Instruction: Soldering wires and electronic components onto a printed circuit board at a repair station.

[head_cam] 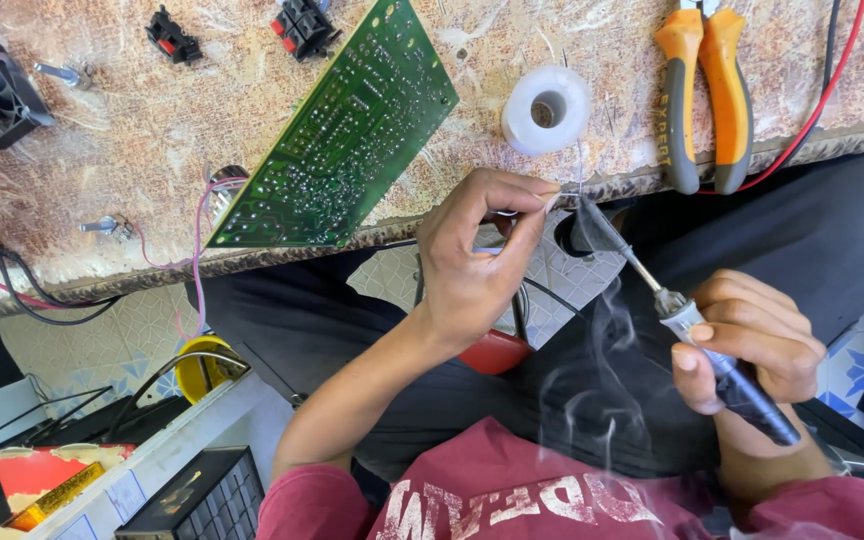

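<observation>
Two hands work: right hand (752, 345) grips a smoking, dark-handled soldering iron (687, 320); left hand (482, 250) pinches thin solder wire (579, 165).

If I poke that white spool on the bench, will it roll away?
Probably not: the white spool lies flat on its side face, hole up. Tipped onto its round rim, it likely would roll. It looks small and fairly light, so a poke may slide it.

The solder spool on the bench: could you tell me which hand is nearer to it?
Left. The left hand pinches wire just below the solder spool; the right hand holds the soldering iron farther down and right.
</observation>
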